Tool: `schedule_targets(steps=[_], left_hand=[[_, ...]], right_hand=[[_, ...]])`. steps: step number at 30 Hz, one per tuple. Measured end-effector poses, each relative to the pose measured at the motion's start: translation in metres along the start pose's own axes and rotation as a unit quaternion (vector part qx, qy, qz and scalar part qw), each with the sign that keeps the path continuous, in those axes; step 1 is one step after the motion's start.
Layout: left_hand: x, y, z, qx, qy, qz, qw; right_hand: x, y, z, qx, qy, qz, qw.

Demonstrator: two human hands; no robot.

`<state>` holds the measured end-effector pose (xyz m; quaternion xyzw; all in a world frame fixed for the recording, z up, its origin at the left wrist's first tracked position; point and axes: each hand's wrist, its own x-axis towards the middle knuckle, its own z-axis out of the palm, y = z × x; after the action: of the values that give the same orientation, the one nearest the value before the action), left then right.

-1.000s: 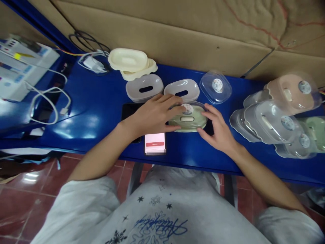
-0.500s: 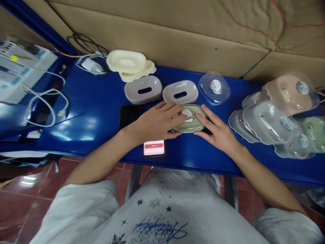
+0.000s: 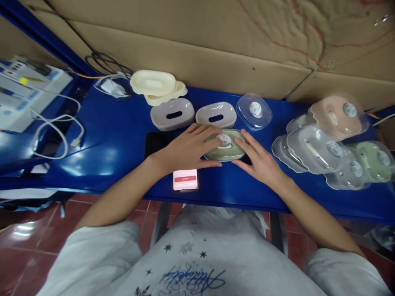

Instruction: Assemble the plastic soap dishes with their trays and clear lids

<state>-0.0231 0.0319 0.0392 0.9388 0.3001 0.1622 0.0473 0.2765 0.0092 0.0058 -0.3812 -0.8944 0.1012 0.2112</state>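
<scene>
A small green oval box with a clear cover and a round label lies on the blue table, between my two hands. My left hand grips its left side, fingers curled over the top near the label and thumb at the near edge. On the right end, my right hand holds it with fingers at the far corner and on top, thumb at the near edge. Just beyond are two grey oval pieces with slots, a left one and a right one, plus a loose clear cover.
Covered boxes stand stacked at the right: peach, grey and green. Cream pieces lie at the back. A lit phone and a dark device sit near my left arm. Cables lie left.
The camera view has shifted slightly, so the table's contents appear moved. Both hands keep nearly the same grip on the green box, with only slight finger movement.
</scene>
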Motion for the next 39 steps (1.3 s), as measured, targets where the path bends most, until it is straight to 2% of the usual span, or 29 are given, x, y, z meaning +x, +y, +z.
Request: schedule_targets(steps=[4,8,16,18,24,27,30,32,35,39], left_hand=[[0.0,-0.013,0.004,0.016,0.032,-0.049,0.998],[0.002,-0.024,0.009,0.041,0.025,-0.107,0.993],[0.003,-0.025,0.012,0.078,0.026,-0.112,0.99],[0.004,-0.023,0.008,0.06,0.066,-0.127,0.988],[0.004,-0.01,-0.012,-0.015,0.265,-0.157,0.951],[0.001,-0.007,-0.018,-0.005,0.329,-0.157,0.931],[-0.001,-0.005,-0.018,0.025,0.368,-0.121,0.921],[-0.002,-0.004,-0.017,0.04,0.378,-0.093,0.92],[-0.001,-0.002,-0.018,0.042,0.363,-0.056,0.929],[0.0,0.0,-0.024,0.014,0.285,0.009,0.958]], right_hand=[[-0.002,-0.007,-0.004,-0.034,0.025,0.004,0.999],[-0.003,-0.011,-0.008,-0.079,0.057,0.044,0.994],[-0.006,-0.016,-0.013,-0.153,0.115,0.139,0.972],[-0.005,-0.017,-0.014,-0.166,0.114,0.16,0.966],[-0.002,-0.021,-0.017,-0.216,0.096,0.143,0.961],[-0.002,-0.024,-0.01,-0.141,0.079,0.159,0.974],[0.0,-0.021,-0.001,-0.02,0.086,0.158,0.983],[0.002,-0.016,0.004,0.025,0.094,0.132,0.986],[0.008,-0.002,0.01,-0.001,0.077,0.111,0.991],[0.012,0.018,0.019,-0.082,0.053,0.161,0.982]])
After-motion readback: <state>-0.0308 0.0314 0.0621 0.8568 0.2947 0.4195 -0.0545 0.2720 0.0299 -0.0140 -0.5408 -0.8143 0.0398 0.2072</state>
